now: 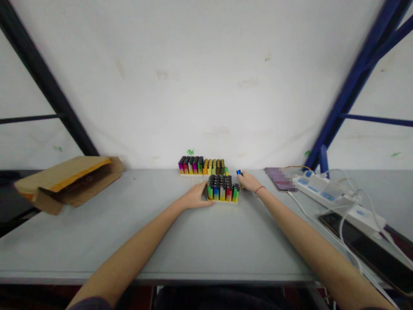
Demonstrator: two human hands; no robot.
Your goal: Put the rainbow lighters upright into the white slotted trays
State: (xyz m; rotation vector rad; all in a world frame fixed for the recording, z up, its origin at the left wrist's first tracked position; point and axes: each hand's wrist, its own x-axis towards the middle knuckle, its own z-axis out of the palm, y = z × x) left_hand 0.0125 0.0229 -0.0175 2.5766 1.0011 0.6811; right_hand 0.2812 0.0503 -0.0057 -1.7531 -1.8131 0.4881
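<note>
A light-coloured tray (222,202) filled with rows of upright cigarette lighters (222,192) in mixed colours stands in the middle of the table. My left hand (195,196) grips its left end, thumb along the front and the other fingers partly hidden behind. Just right of the tray, my right hand (248,181) is closed around a lighter (239,172) whose blue end pokes out from the fingers. Farther back, by the wall, stand a tray of purple, red and green lighters (191,166) with black tops and a group of yellowish lighters (214,166).
An opened brown paper package (69,178) lies at the left. To the right are a phone (279,178), a white power strip (335,198) with tangled cables, and a dark phone-like device (364,245). A blue metal frame (355,86) rises on the right.
</note>
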